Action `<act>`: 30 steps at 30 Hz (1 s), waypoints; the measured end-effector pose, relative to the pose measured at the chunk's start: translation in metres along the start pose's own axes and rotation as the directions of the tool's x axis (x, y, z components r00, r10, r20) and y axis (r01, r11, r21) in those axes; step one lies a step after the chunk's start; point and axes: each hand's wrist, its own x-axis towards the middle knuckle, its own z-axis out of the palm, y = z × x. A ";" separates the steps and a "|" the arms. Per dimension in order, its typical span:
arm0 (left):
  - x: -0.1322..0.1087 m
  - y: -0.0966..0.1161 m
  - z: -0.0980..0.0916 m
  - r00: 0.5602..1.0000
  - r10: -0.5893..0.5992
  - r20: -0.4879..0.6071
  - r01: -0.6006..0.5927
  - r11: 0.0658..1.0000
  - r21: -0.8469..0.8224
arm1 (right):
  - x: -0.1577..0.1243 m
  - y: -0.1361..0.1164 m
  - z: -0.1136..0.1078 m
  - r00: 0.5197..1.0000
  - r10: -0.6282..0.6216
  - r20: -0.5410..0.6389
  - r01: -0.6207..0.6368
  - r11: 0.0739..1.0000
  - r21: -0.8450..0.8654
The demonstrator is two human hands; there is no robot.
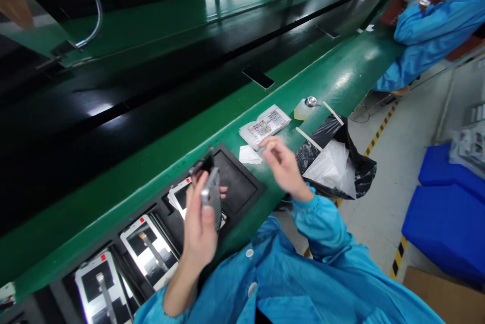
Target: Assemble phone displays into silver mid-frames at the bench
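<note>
My left hand (199,228) is closed around a silver-edged phone housing (212,195), tilted upright above the black tray. A second dark, flat phone-like part (202,163) rises from the same hand; its face is blurred. To the right, my right hand (282,167) has loosely bent fingers, set apart, with nothing visible in them. It hovers just beside a piece of white paper (250,154) and a stack of bubble-wrap pouches (265,126). Below my left hand, the black foam tray (237,175) carries several white-backed phone screens (146,248) with red stickers and ribbon cables.
A dispenser bottle (305,108) of yellowish liquid stands on the green bench (341,79). A black bag (364,172) with clear plastic hangs at the bench edge. A dark phone screen (258,77) lies near the conveyor (182,71). A co-worker in blue (439,26) sits far right.
</note>
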 end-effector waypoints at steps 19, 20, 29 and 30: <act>0.002 0.066 -0.019 0.909 -0.251 0.332 0.415 0.479 -0.773 | 0.045 0.109 -0.054 0.966 0.202 -0.160 -0.256 0.685 -0.682; 0.002 0.073 -0.019 0.910 -0.239 0.340 0.415 0.480 -0.773 | 0.043 0.107 -0.053 0.966 0.179 -0.189 -0.260 0.690 -0.676; -0.021 0.112 -0.030 0.924 -0.108 0.368 0.382 0.341 -0.859 | 0.001 0.011 -0.016 0.999 -0.035 0.013 0.037 0.973 -0.226; -0.021 0.114 -0.030 0.923 -0.098 0.371 0.382 0.322 -0.866 | -0.008 -0.009 -0.008 0.990 -0.053 0.128 0.056 0.998 -0.017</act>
